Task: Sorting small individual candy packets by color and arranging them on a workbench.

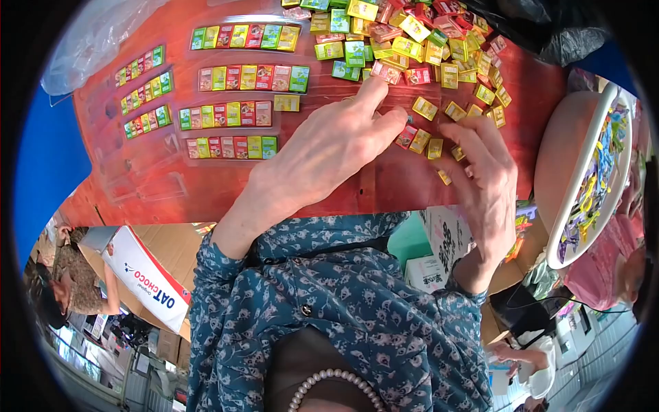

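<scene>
My left hand point(336, 144) reaches over the red table, index finger and thumb stretched out and apart near the pile of small boxes point(408, 44). Its other fingers are hidden beneath it. By the thumb lie a small red box point(406, 136) and a yellow box point(419, 141). My right hand point(486, 172) is open, its bent fingers spread over loose yellow boxes point(458, 152); whether it presses on any is unclear. Left of my left hand, rows of red, yellow and green boxes point(254, 78) sit in clear plastic trays. A single yellow box point(287, 103) lies beside one row.
Shorter rows point(146, 93) lie at the far left of the red table point(329, 196). A white-rimmed tub point(559, 147) holding colourful wrapped pieces stands at the right. Black plastic point(549, 27) bunches at the back right. Clear plastic point(96, 48) lies at the back left.
</scene>
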